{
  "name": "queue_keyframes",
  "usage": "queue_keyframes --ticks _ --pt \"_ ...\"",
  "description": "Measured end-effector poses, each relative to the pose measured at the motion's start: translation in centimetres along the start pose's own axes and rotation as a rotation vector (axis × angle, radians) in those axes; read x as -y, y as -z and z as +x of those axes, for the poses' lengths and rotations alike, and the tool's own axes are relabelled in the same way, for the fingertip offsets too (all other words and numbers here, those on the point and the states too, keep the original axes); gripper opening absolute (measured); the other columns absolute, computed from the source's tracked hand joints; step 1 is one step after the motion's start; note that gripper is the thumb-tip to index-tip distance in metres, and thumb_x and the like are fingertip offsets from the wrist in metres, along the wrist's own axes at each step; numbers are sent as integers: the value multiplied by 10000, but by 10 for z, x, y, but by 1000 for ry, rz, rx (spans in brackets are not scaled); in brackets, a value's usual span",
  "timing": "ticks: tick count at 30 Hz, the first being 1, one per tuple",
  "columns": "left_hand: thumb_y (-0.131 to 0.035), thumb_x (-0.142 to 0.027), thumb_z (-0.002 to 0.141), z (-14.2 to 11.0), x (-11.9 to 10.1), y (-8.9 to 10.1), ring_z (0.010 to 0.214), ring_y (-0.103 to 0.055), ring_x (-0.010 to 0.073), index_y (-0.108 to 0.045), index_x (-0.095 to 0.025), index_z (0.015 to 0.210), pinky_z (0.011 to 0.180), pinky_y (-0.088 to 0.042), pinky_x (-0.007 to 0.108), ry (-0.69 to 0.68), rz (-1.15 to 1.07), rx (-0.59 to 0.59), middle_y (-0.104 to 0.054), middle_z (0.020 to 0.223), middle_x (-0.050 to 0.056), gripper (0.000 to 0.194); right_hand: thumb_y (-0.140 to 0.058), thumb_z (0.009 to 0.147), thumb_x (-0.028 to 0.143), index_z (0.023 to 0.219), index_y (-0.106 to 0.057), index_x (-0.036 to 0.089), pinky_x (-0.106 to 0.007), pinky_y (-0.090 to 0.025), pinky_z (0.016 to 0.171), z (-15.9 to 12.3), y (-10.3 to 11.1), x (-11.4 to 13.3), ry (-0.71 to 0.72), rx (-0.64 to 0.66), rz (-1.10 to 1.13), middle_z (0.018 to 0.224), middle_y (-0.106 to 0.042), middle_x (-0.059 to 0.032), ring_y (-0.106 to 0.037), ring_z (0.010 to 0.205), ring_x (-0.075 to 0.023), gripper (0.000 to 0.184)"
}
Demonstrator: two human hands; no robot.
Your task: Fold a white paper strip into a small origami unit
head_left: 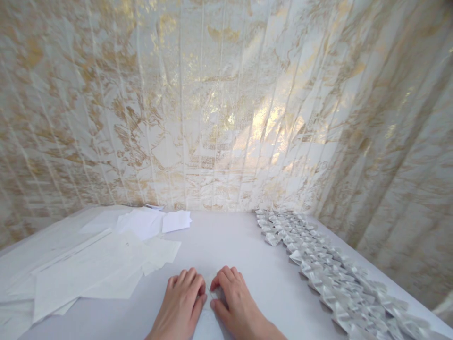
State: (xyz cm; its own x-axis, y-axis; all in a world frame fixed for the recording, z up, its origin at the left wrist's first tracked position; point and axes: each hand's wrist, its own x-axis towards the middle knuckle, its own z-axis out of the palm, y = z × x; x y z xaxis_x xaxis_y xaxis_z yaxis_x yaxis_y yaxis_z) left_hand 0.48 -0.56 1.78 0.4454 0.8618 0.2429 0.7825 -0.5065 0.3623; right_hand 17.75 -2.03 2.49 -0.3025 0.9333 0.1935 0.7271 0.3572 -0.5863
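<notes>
My left hand (182, 302) and my right hand (235, 302) lie side by side at the near edge of a white table (226, 241). Both press down on a small white paper piece (209, 321) that shows between and under them. The fingers are curled, with the fingertips close together over the paper's fold. Most of the paper is hidden by the hands.
Loose white paper sheets (92, 269) are spread over the table's left side, with smaller sheets (155, 221) at the back. Several folded white paper pieces (329, 269) lie in rows along the right edge. A white and gold curtain (226, 104) hangs behind and to the right.
</notes>
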Motion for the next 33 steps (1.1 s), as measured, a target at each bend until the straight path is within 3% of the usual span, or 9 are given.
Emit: queue_keyframes --ticks 4,7,15,19,21,24,26,33 --pt "-566 -208 893 -1 0 1 906 -573 233 -584 -232 843 816 -369 386 -6 -24 -2 -618 900 2 58 -603 728 -3 927 -598 195 -371 -390 910 0 -1 0 10 -2 -9 1031 -628 -53 -519 996 -240 281" --pt "-572 -138 849 -2 2 1 916 -573 228 -572 -230 828 822 -369 377 0 -32 -18 -615 899 -7 95 -601 715 -15 932 -600 194 -371 -388 910 0 0 0 6 1 -14 1037 -628 -53 -518 1000 -241 302" --pt "-394 -41 885 -11 19 -4 861 -557 224 -539 -227 823 786 -383 363 -27 -12 -115 -590 882 10 243 -596 700 -16 941 -617 188 -372 -389 923 -1 1 1 -5 -2 -10 1038 -624 -59 -516 1010 -246 317" --pt "-422 32 730 -13 26 -8 891 -554 249 -576 -216 894 774 -402 369 -55 6 -103 -602 919 43 335 -588 683 -22 996 -617 172 -365 -393 954 -2 -1 -1 29 -9 -2 1111 -615 -79 -513 1061 -247 370" --pt "-446 11 722 -14 29 -14 925 -561 252 -598 -234 959 787 -425 364 -123 -21 -100 -628 976 47 373 -592 679 -12 1081 -610 158 -378 -372 1009 -2 -1 -3 46 -15 7 1227 -594 -102 -491 1154 -258 437" --pt "-462 -142 878 -14 30 -27 965 -586 247 -611 -278 1060 837 -462 356 -280 -66 -130 -665 1070 45 272 -591 723 31 1227 -573 142 -425 -308 1095 -2 -1 -6 66 -8 1 1376 -538 -123 -419 1297 -276 517" --pt "-492 -248 910 -15 29 -35 968 -608 250 -605 -295 1125 843 -483 350 -361 -72 -141 -685 1102 41 248 -568 747 39 1280 -549 134 -440 -288 1116 -2 -1 -7 75 1 -21 1400 -531 -129 -395 1333 -277 541" --pt "-580 -258 852 -16 28 -36 1001 -617 257 -582 -311 1244 871 -493 338 -384 -66 -92 -689 1160 30 396 -587 749 61 1282 -548 97 -448 -358 1060 0 4 -6 42 -5 -55 1291 -583 -161 -493 1220 -290 535"
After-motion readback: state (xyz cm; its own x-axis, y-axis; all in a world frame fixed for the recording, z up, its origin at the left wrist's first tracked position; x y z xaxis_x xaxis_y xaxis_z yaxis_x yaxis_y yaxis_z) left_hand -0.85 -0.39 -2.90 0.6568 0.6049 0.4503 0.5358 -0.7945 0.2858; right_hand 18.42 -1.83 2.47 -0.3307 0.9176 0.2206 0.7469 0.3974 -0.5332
